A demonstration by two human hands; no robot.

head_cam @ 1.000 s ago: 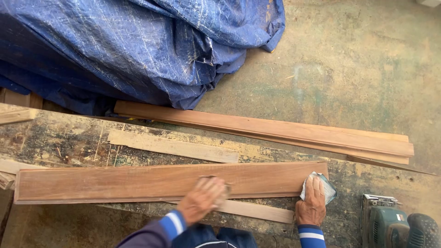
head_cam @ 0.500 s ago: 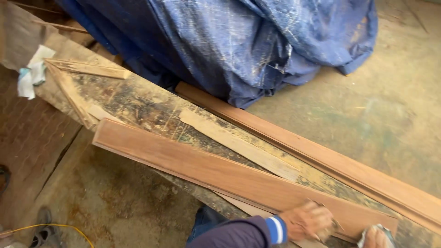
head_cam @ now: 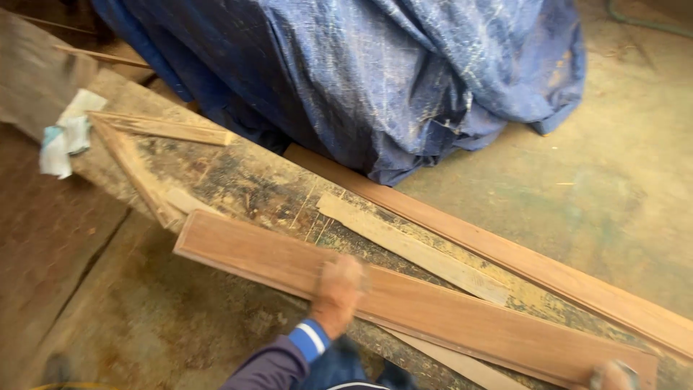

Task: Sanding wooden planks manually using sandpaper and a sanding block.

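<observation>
1. The left hand (head_cam: 338, 289) lay palm down on the reddish-brown board (head_cam: 433, 310), about a third of the way along it from its left end. Its grip looked closed flat against the wood; the blur kept me from telling whether anything lay under the palm.
2. The right hand (head_cam: 612, 376) showed only as a sliver at the bottom edge, at the board's right end. How far its grip was open, and whether it held anything, I could not tell.
3. The board ran slantwise from the left-centre down to the lower right, lying on the worn, stained counter (head_cam: 245, 184); its left end reached past the counter's near edge.
4. Just beyond the board, on the counter, lay a pale thin strip of wood (head_cam: 411, 249), roughly parallel to it. Another pale strip (head_cam: 462, 363) showed from under the board's near edge.
5. At the counter's far left lay thin wooden slats (head_cam: 166, 130), crossing one another at an angle.
6. A crumpled white and pale-blue rag or paper (head_cam: 65, 137) lay at the counter's far left corner; no markings were legible on it.
7. A long reddish plank (head_cam: 520, 263) lay along the counter's far edge, running down to the right.
8. Behind it a large blue tarpaulin (head_cam: 375, 72) was heaped over something, its surface scuffed white.
9. The concrete floor (head_cam: 621, 159) spread to the right, greenish and stained.
10. A dark blue sleeve with a blue-and-white striped cuff (head_cam: 307, 339) covered the left wrist.
</observation>
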